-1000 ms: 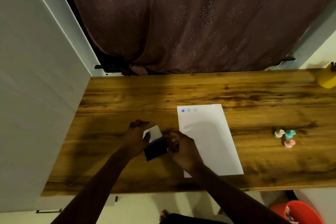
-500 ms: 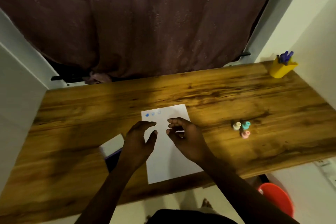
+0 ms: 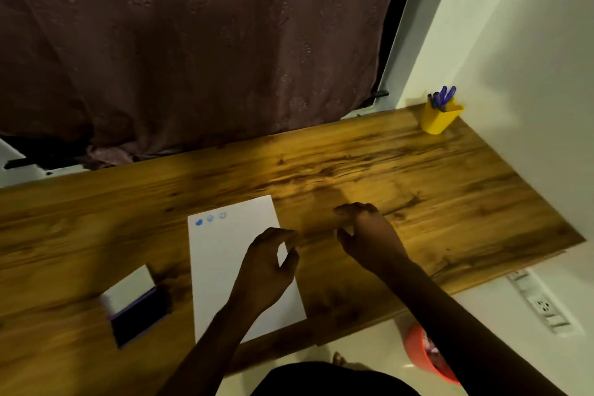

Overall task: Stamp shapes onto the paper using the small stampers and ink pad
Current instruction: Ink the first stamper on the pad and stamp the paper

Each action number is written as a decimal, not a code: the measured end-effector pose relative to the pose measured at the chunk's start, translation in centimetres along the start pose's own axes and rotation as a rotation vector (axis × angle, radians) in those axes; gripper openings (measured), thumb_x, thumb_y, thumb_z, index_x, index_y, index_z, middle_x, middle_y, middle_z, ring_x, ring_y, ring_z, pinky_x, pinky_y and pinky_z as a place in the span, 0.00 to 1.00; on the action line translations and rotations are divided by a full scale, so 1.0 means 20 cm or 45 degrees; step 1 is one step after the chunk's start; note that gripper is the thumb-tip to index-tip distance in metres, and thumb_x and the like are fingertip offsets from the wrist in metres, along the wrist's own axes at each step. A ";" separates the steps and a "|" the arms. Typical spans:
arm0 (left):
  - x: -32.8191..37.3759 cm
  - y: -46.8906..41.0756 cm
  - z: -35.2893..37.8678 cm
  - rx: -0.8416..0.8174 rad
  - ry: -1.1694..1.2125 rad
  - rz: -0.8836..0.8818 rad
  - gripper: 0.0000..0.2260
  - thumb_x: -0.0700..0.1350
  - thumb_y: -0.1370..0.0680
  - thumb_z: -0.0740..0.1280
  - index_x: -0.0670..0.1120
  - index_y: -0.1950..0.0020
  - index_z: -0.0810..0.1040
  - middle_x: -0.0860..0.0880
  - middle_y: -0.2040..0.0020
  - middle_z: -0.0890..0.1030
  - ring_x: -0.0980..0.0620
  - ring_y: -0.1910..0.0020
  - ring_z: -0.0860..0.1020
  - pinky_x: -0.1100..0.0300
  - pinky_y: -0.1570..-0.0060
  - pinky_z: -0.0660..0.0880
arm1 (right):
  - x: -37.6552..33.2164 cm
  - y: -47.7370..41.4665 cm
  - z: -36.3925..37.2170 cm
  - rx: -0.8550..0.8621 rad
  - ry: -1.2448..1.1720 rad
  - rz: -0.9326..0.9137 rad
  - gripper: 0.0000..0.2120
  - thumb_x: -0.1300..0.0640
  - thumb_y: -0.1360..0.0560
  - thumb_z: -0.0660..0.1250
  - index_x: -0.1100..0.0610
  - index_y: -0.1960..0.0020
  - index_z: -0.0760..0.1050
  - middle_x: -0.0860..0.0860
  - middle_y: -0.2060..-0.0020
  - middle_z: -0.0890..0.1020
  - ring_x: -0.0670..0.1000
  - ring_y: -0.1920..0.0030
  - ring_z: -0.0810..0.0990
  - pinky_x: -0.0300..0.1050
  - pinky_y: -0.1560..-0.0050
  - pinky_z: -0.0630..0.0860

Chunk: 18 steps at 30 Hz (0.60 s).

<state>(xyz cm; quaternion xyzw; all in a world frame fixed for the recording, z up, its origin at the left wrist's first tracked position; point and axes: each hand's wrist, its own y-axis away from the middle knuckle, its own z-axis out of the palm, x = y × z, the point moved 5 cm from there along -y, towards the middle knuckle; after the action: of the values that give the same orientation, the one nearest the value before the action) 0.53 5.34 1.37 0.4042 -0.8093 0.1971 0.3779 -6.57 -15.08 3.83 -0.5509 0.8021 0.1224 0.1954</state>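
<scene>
A white paper [image 3: 221, 270] lies on the wooden desk [image 3: 418, 202], with three small blue stamp marks [image 3: 210, 219] near its top left corner. The ink pad [image 3: 138, 315] sits open to the left of the paper, dark pad showing and pale lid tilted back. My left hand [image 3: 268, 267] hovers over the paper's right edge, fingers curled and apart, holding nothing. My right hand [image 3: 366, 235] is arched over the desk to the right of the paper, fingertips pointing down. The small stampers are hidden under it, and I cannot tell whether it grips one.
A yellow cup [image 3: 438, 117] of purple pens stands at the desk's far right corner by the white wall. A brown curtain [image 3: 193, 42] hangs behind the desk. An orange bin [image 3: 424, 354] sits on the floor below the front edge.
Both hands left the ink pad and moved right. The left hand now hovers over the paper; the right hand has passed the paper and covers the spot where the stampers stood.
</scene>
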 end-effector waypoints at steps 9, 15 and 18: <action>0.03 -0.03 0.13 -0.042 0.004 -0.056 0.13 0.50 0.22 0.70 0.54 0.38 0.80 0.57 0.40 0.82 0.57 0.41 0.80 0.53 0.37 0.79 | 0.28 -0.14 0.07 -0.230 0.696 -0.031 0.13 0.53 0.24 0.66 0.52 0.41 0.79 0.52 0.47 0.84 0.56 0.39 0.76 0.53 0.42 0.75; 0.01 -0.03 0.14 -0.028 0.040 -0.082 0.13 0.48 0.21 0.71 0.53 0.37 0.81 0.54 0.39 0.83 0.56 0.40 0.81 0.54 0.36 0.78 | 0.29 -0.19 0.08 -0.255 0.586 -0.049 0.09 0.50 0.22 0.65 0.52 0.48 0.82 0.52 0.53 0.85 0.55 0.42 0.77 0.52 0.43 0.75; 0.00 -0.03 0.11 -0.003 0.084 -0.096 0.13 0.49 0.21 0.71 0.54 0.36 0.81 0.58 0.40 0.82 0.57 0.41 0.82 0.63 0.40 0.78 | 0.24 -0.20 0.04 -0.224 0.139 0.020 0.10 0.46 0.22 0.68 0.51 0.51 0.83 0.50 0.53 0.85 0.52 0.47 0.78 0.47 0.49 0.78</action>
<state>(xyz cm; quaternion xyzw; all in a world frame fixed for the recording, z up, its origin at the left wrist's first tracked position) -0.05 3.63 0.02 0.4273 -0.7809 0.1950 0.4119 -4.15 -20.31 1.03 -0.5655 0.8019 0.1637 0.1013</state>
